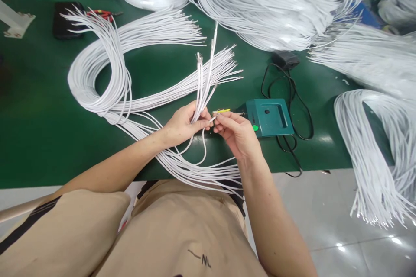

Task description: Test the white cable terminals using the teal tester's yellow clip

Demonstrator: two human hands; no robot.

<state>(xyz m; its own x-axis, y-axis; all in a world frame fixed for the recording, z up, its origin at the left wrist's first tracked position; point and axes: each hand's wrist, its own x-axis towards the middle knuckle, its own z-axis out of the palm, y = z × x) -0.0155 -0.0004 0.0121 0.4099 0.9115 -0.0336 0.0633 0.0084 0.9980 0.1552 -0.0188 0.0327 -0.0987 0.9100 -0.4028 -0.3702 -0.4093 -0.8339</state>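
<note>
In my left hand (pixel 185 124) a few white cables (pixel 205 80) are gripped, their stripped ends pointing up and away from me. The end of one white cable (pixel 212 119) pokes out between both hands. My right hand (pixel 234 130) pinches at that end, its thumb and forefinger closed near the tip. A thin yellow strip (pixel 224 111) shows just beyond the right fingertips; whether they touch it I cannot tell. Right beside that hand stands a small green device (pixel 271 117) with a metal shaft toward the fingers. Loose white cables (pixel 182 166) run under my wrists.
A looped bundle of white cables (pixel 87 82) lies to the left on the green table (pixel 35 138). Behind it are a black box (pixel 66 19) and red-handled pliers (pixel 102 14). Large cable heaps (pixel 260 4) fill the back. One bundle (pixel 364 138) hangs over the right front edge. A black cord (pixel 307 108) trails behind the device.
</note>
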